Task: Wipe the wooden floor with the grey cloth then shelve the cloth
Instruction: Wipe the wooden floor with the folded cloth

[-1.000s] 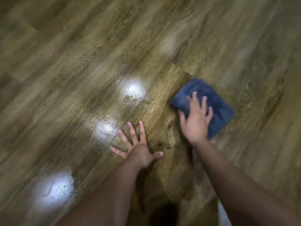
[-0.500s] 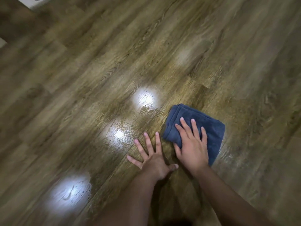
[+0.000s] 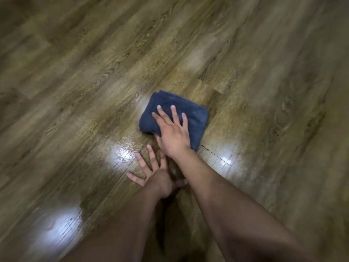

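- Pressing flat on the folded grey cloth (image 3: 196,118), mid frame: right hand (image 3: 172,133), fingers straight & a bit apart.
- Left hand (image 3: 156,178) flat on wooden floor (image 3: 94,82), just below cloth, fingers spread wide.
- Shiny wet spots (image 3: 122,155) lower left.

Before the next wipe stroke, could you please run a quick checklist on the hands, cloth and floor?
1. Right hand flat on cloth, fingers straight: ok.
2. Cloth folded, lying flat on floor: ok.
3. Left hand braced on floor, fingers spread, off the cloth: ok.
4. Floor beyond the cloth bare: ok.
5. Floor dry near left hand: not ok, wet sheen.
6. Shelf in sight: not ok.
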### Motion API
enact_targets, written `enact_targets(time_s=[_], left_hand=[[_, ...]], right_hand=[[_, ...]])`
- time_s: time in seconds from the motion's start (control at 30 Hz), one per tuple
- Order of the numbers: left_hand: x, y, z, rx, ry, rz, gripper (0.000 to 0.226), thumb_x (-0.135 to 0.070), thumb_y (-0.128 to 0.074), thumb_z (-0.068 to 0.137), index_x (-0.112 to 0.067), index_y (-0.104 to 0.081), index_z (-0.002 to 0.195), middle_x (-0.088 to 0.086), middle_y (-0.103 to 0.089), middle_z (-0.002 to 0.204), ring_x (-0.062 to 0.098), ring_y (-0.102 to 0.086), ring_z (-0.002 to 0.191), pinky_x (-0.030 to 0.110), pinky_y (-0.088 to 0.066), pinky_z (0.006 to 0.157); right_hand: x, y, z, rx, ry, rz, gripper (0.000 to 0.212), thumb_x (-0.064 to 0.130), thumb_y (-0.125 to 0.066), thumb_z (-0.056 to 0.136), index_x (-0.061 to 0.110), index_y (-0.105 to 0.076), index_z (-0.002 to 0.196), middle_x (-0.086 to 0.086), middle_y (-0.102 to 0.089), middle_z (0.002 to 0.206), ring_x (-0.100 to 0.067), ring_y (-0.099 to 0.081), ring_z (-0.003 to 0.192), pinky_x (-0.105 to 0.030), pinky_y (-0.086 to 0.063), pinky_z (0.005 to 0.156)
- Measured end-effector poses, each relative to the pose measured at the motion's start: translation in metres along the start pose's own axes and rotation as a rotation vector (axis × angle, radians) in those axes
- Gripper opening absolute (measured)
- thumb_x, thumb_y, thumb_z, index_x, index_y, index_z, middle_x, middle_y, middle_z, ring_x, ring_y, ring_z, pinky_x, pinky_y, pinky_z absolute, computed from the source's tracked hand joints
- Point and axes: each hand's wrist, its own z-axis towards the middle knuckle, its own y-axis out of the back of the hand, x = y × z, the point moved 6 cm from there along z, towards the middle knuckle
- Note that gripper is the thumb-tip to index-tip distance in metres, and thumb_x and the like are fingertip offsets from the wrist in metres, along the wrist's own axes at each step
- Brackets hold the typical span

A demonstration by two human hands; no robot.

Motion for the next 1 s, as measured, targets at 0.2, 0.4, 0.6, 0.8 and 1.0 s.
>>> enact_targets(time_s=[0.2,0.4,0.6,0.8,1.0], left_hand=[[-0.005,0.005,-0.011,-0.043,-0.038,-0.028,0.145,-0.085,-0.070,0.057,-0.048,0.048,0.133,-0.009,0.068,0.132,0.036,0.057,0.126,0.085,0.014,0.093],[-0.008,0.008,-0.014,0.003,-0.089,-0.046,0.145,-0.086,-0.070,0.057,-0.049,0.051,0.129,-0.008,0.070,0.127,0.038,0.061,0.119,0.085,0.017,0.090],[-0.007,0.008,-0.014,0.015,-0.099,-0.058,0.146,-0.082,-0.073,0.058,-0.051,0.054,0.123,-0.008,0.071,0.125,0.036,0.063,0.116,0.083,0.021,0.086],[-0.008,0.009,-0.017,0.029,-0.088,-0.061,0.145,-0.080,-0.073,0.061,-0.050,0.054,0.124,-0.008,0.071,0.124,0.037,0.063,0.116,0.083,0.022,0.087],[-0.011,0.010,-0.026,0.025,-0.101,-0.088,0.136,-0.074,-0.069,0.069,-0.050,0.050,0.129,-0.009,0.070,0.127,0.032,0.065,0.116,0.073,0.039,0.075]], right_hand=[[-0.046,0.010,-0.043,-0.091,-0.100,0.043,0.064,0.029,-0.054,0.095,0.032,-0.033,0.155,0.011,-0.018,0.168,-0.021,-0.004,0.157,-0.046,0.002,0.125],[-0.162,0.035,-0.117,-0.222,-0.414,0.029,0.070,0.022,-0.061,0.088,0.031,-0.035,0.153,0.011,-0.023,0.166,-0.019,-0.012,0.156,-0.046,-0.006,0.125],[-0.265,0.049,-0.207,-0.502,-0.898,0.186,0.061,0.025,-0.060,0.091,0.025,-0.042,0.149,0.004,-0.033,0.163,-0.026,-0.021,0.153,-0.056,-0.013,0.122],[-0.229,0.035,-0.203,-0.489,-0.877,0.149,0.061,0.029,-0.061,0.092,0.026,-0.042,0.149,0.004,-0.033,0.163,-0.031,-0.019,0.153,-0.056,-0.010,0.123],[-0.110,0.008,-0.190,-0.303,-0.565,0.055,0.070,0.032,-0.060,0.087,0.027,-0.038,0.152,0.005,-0.030,0.165,-0.031,-0.015,0.154,-0.054,-0.008,0.124]])
